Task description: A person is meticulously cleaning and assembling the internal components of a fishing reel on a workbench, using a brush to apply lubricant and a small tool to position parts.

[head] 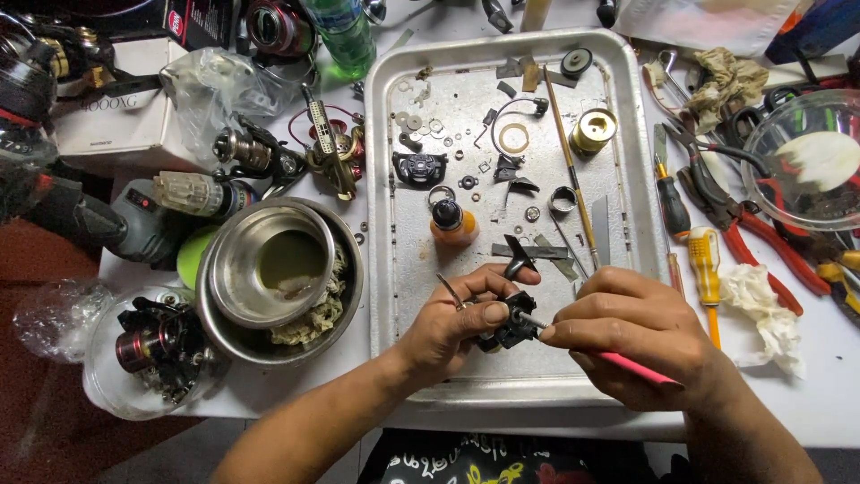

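A small black reel part (509, 324) is held in the grip of the left hand (457, 327), thumb pressed on top, low over the near end of a metal tray (385, 179). A pink-handled tool (627, 365) is pinched in the right hand (632, 336), its metal tip set against the part. The tray is laid on a white desk (806, 394) crowded with screwdrivers (705, 269), red pliers (761, 237) and a steel bowl (282, 282). Both forearms are brought in from below; what the part's underside looks like cannot be told.
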